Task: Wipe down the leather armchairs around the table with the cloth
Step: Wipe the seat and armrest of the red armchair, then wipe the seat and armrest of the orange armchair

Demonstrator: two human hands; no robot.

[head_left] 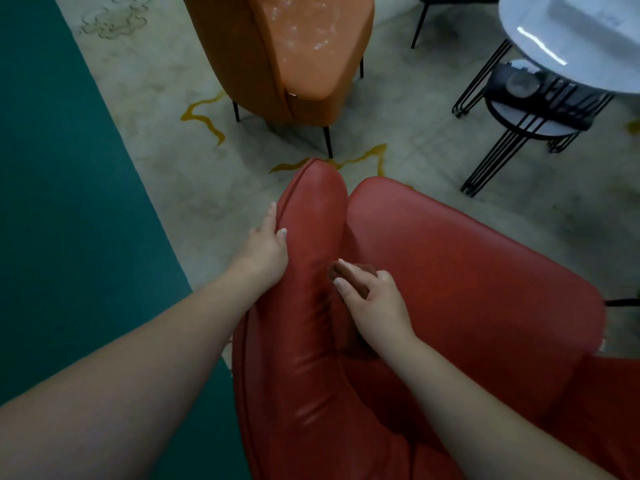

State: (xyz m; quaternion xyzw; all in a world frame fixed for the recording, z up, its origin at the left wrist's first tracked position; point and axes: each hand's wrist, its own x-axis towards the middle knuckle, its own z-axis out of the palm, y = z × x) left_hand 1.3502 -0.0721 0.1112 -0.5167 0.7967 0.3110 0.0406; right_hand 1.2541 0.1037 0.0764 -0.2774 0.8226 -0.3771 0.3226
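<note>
A red leather armchair (467, 271) fills the lower right of the head view. My left hand (265, 247) grips the outer edge of its left armrest, thumb on top and fingers curled round the side. My right hand (372, 299) holds a small brown cloth (346, 273) bunched under its fingers, pressed against the inner side of that armrest near the seat crease. An orange leather armchair (294, 50) stands at the top centre, its seat showing pale smears.
A round white table (571, 46) on black wire legs stands at the top right, with a lower shelf holding dark items. A patterned grey carpet (156, 109) with yellow lines covers the floor. A teal band (52, 168) runs along the left.
</note>
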